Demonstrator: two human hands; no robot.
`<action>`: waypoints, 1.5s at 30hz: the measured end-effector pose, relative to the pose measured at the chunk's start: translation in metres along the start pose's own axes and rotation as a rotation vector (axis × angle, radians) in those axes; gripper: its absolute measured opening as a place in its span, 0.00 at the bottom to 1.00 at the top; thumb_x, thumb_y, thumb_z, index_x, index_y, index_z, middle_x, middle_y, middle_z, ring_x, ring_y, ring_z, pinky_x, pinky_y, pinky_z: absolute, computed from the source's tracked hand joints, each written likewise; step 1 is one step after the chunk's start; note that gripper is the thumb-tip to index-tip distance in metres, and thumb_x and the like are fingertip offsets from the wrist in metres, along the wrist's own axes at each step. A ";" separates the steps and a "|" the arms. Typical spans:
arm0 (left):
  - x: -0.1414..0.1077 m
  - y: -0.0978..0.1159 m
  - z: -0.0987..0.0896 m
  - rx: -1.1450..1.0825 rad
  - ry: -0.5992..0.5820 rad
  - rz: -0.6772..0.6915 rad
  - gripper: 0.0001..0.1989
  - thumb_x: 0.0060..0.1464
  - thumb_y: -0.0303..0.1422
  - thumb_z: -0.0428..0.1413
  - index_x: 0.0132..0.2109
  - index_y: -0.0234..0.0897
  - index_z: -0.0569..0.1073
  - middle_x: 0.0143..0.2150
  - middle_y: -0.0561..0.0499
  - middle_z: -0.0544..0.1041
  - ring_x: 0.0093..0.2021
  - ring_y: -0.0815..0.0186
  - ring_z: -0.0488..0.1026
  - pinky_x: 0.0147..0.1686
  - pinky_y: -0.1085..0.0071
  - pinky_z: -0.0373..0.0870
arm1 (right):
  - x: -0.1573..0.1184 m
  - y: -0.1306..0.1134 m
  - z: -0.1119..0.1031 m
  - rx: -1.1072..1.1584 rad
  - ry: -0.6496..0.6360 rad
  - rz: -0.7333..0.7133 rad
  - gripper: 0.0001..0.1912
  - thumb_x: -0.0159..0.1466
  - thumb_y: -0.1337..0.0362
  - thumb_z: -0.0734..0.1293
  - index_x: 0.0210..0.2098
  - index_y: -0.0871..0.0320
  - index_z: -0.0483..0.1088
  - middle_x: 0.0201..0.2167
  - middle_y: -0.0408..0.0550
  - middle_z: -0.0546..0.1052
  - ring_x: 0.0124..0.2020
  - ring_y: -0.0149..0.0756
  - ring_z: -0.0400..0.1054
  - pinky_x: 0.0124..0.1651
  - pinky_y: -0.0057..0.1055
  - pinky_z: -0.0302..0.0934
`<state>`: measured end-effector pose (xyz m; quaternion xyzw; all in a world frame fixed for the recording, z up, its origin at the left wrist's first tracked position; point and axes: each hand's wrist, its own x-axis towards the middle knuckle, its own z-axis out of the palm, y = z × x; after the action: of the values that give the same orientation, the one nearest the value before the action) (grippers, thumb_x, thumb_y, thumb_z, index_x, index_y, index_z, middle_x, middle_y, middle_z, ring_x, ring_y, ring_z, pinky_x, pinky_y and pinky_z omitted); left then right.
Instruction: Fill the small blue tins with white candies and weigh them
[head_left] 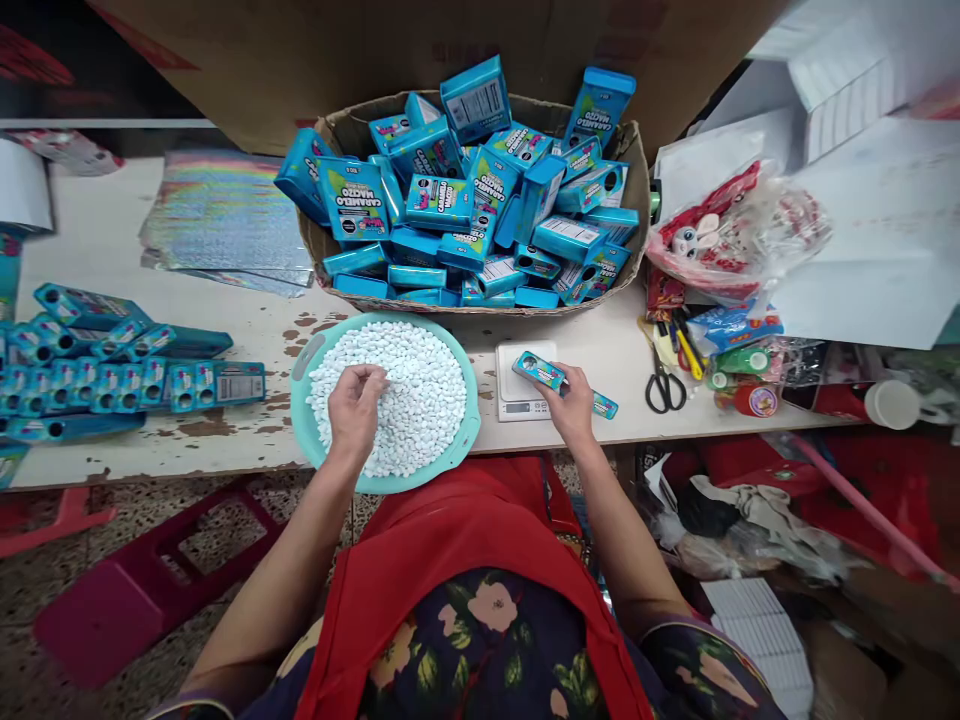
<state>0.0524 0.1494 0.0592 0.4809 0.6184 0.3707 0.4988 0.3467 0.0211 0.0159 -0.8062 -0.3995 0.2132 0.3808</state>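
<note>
My left hand (355,410) is over a round turquoise basin (301,405) heaped with small white candies (412,400). Its thumb and fingers are pinched together at the heap; what they hold, if anything, is too small to make out. In my right hand (573,404) is a small blue candy box (540,371), tilted above the front right of a white digital scale (513,388). A round opening shows at the box's far end. Another blue printed piece (604,405) shows just right of that hand, partly hidden by it.
Behind the basin, a cardboard carton (637,250) is piled with blue candy boxes (439,203). More boxes (124,385) stand in rows at left, near shiny foil sheets (229,215). Black-handled scissors (665,390) and bagged items (735,235) lie at right. A magenta stool (112,610) is below.
</note>
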 end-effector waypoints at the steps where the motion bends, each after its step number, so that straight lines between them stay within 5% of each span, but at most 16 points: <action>1: 0.000 -0.001 0.001 0.004 -0.009 -0.003 0.12 0.51 0.40 0.59 0.36 0.36 0.72 0.33 0.52 0.74 0.33 0.69 0.74 0.38 0.73 0.70 | -0.001 0.003 0.001 0.025 0.000 0.015 0.21 0.58 0.54 0.69 0.46 0.59 0.71 0.43 0.54 0.74 0.45 0.43 0.70 0.45 0.41 0.69; 6: 0.001 0.000 0.007 0.038 -0.054 0.002 0.10 0.51 0.38 0.59 0.36 0.36 0.73 0.33 0.52 0.74 0.33 0.69 0.73 0.38 0.74 0.70 | -0.018 0.001 -0.018 -0.004 0.105 -0.027 0.30 0.59 0.53 0.69 0.58 0.56 0.62 0.54 0.57 0.69 0.51 0.42 0.67 0.48 0.41 0.69; 13: 0.003 0.006 0.015 0.043 -0.082 0.011 0.07 0.52 0.37 0.58 0.34 0.36 0.72 0.32 0.52 0.74 0.31 0.69 0.73 0.34 0.74 0.69 | -0.048 0.025 -0.062 -0.206 0.319 0.019 0.26 0.62 0.51 0.67 0.55 0.57 0.66 0.52 0.59 0.69 0.56 0.47 0.63 0.49 0.45 0.68; 29: -0.010 0.034 0.072 0.115 -0.312 0.107 0.11 0.50 0.33 0.60 0.42 0.40 0.72 0.36 0.52 0.74 0.37 0.67 0.71 0.39 0.72 0.67 | -0.065 0.066 -0.065 -0.153 0.218 0.144 0.36 0.58 0.47 0.69 0.60 0.58 0.59 0.58 0.62 0.62 0.60 0.47 0.59 0.51 0.45 0.66; 38: -0.012 0.035 0.113 0.549 -0.546 0.570 0.18 0.56 0.34 0.56 0.54 0.41 0.69 0.51 0.44 0.72 0.51 0.56 0.68 0.49 0.63 0.65 | -0.062 0.072 -0.070 -0.187 0.187 0.142 0.36 0.58 0.45 0.68 0.60 0.57 0.60 0.57 0.61 0.63 0.61 0.50 0.58 0.52 0.48 0.66; 41: -0.004 0.034 0.106 0.792 -0.499 0.612 0.12 0.59 0.31 0.52 0.49 0.39 0.73 0.48 0.42 0.73 0.50 0.52 0.68 0.49 0.59 0.63 | -0.064 0.071 -0.075 -0.178 0.208 0.137 0.34 0.59 0.47 0.68 0.58 0.58 0.62 0.57 0.61 0.63 0.60 0.49 0.59 0.52 0.48 0.66; 45: 0.009 0.026 0.064 1.109 -0.297 0.508 0.10 0.58 0.32 0.52 0.46 0.36 0.74 0.44 0.38 0.73 0.48 0.47 0.68 0.42 0.58 0.64 | -0.067 0.066 -0.084 -0.230 0.289 0.070 0.28 0.61 0.50 0.67 0.55 0.58 0.65 0.56 0.61 0.65 0.58 0.49 0.61 0.54 0.50 0.62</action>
<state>0.1204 0.1635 0.0667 0.8465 0.5093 0.0308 0.1519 0.3934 -0.0964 0.0187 -0.8800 -0.3340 0.0612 0.3321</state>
